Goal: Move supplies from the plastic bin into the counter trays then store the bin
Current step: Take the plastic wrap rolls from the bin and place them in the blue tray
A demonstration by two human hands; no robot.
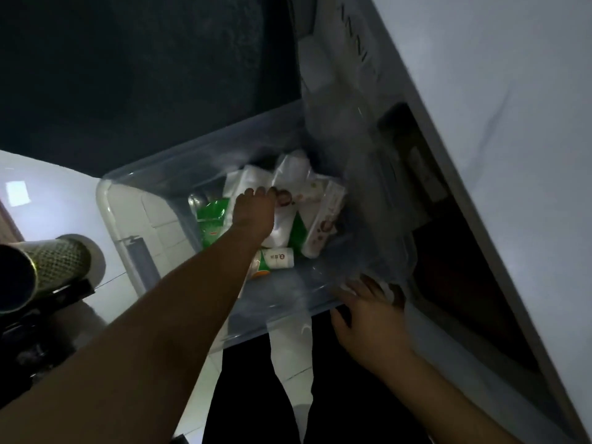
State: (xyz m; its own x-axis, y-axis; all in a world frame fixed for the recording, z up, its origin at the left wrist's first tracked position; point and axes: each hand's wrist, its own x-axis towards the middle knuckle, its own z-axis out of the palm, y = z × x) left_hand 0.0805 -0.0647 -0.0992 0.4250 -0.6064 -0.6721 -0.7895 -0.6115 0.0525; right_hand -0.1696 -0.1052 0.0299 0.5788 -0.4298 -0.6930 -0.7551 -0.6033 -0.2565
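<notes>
Head view: left hand (253, 213) reaches into the clear plastic bin (153, 174).
Its fingers touch the white supply packets (288, 174), grasp unclear; right hand (368, 312) grips the near rim.

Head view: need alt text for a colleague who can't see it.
The left hand reaches into a clear plastic bin onto white and green packets, while the right hand holds the bin's near corner. A white counter stands to the right.
</notes>
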